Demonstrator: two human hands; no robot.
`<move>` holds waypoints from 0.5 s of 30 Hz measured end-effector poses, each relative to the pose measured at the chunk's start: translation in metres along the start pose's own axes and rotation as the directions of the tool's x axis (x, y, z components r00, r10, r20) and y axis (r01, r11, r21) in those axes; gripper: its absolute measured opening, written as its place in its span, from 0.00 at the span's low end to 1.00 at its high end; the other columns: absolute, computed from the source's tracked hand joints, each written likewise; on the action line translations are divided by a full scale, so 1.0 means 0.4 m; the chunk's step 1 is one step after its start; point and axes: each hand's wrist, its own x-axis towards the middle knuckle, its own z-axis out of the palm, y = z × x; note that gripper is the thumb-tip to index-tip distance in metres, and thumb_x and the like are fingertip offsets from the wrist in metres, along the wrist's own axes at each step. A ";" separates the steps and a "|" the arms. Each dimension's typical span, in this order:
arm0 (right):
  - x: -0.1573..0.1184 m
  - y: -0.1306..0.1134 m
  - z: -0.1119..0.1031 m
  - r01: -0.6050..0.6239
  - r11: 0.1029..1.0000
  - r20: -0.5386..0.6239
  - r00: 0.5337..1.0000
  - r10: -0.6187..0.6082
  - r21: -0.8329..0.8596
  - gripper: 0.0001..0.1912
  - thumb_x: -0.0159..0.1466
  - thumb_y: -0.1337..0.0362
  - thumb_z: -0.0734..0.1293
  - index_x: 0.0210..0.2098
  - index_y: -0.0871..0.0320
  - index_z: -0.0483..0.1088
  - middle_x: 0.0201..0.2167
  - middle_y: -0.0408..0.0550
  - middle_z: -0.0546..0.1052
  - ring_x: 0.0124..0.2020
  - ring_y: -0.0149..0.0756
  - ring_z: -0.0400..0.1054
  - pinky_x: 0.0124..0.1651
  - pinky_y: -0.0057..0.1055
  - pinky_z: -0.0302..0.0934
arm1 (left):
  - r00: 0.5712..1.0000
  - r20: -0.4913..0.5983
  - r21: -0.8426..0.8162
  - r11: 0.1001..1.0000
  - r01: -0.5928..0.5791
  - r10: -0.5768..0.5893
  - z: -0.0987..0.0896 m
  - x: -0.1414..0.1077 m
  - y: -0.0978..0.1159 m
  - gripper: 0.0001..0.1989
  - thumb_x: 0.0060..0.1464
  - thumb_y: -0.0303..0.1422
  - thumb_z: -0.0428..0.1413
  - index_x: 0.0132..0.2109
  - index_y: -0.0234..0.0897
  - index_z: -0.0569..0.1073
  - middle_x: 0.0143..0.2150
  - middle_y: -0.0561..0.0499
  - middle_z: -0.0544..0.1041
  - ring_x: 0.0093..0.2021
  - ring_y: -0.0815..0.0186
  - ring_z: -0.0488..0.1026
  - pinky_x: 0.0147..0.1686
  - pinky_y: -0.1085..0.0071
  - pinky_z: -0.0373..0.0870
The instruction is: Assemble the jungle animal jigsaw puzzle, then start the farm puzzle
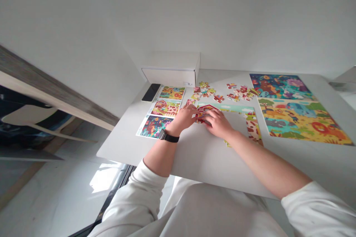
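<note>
My left grip (184, 118) and my right grip (218, 124) sit close together, curved down over a cluster of glossy cardboard jigsaw pieces with a red barn roof (205, 112). I cannot tell whether either grip is clenched on a piece or only pressing on it. The barn pieces lie at the left end of a partly built jigsaw border (230, 108) on the white tabletop (200, 159). Loose red and yellow jigsaw pieces (219, 98) lie scattered just beyond my hands. To my left are three bright printed picture cards (161, 113) in a column, with a slim black smartphone (151, 92) beside them and a white cardboard box (171, 69) behind. A large assembled multicoloured jigsaw (300, 109) lies to my right.
</note>
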 end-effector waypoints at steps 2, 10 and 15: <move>0.000 -0.003 -0.004 -0.006 1.000 0.003 1.000 0.006 -0.004 0.14 0.72 0.67 0.72 0.54 0.51 0.85 0.59 0.57 0.82 0.65 0.56 0.71 0.71 0.58 0.65 | 1.000 0.014 0.018 1.000 0.001 -0.001 0.002 0.001 -0.001 0.15 0.66 0.28 0.64 0.56 0.44 0.86 0.60 0.44 0.82 0.63 0.53 0.78 0.70 0.54 0.73; 0.003 -0.003 -0.006 -0.033 0.999 0.064 0.997 0.031 0.034 0.17 0.72 0.67 0.72 0.57 0.49 0.85 0.58 0.55 0.83 0.64 0.54 0.72 0.72 0.57 0.64 | 0.998 0.067 0.064 0.998 0.001 -0.005 0.000 0.003 -0.002 0.16 0.69 0.30 0.61 0.59 0.48 0.86 0.61 0.44 0.82 0.63 0.53 0.77 0.69 0.54 0.73; 0.005 -0.002 -0.005 -0.033 0.998 0.080 0.996 0.029 0.048 0.15 0.72 0.68 0.72 0.55 0.51 0.85 0.55 0.55 0.85 0.61 0.53 0.74 0.70 0.57 0.64 | 0.997 0.075 0.076 0.997 -0.030 0.024 -0.004 0.001 0.004 0.18 0.69 0.29 0.60 0.60 0.51 0.86 0.61 0.45 0.83 0.63 0.53 0.78 0.68 0.51 0.74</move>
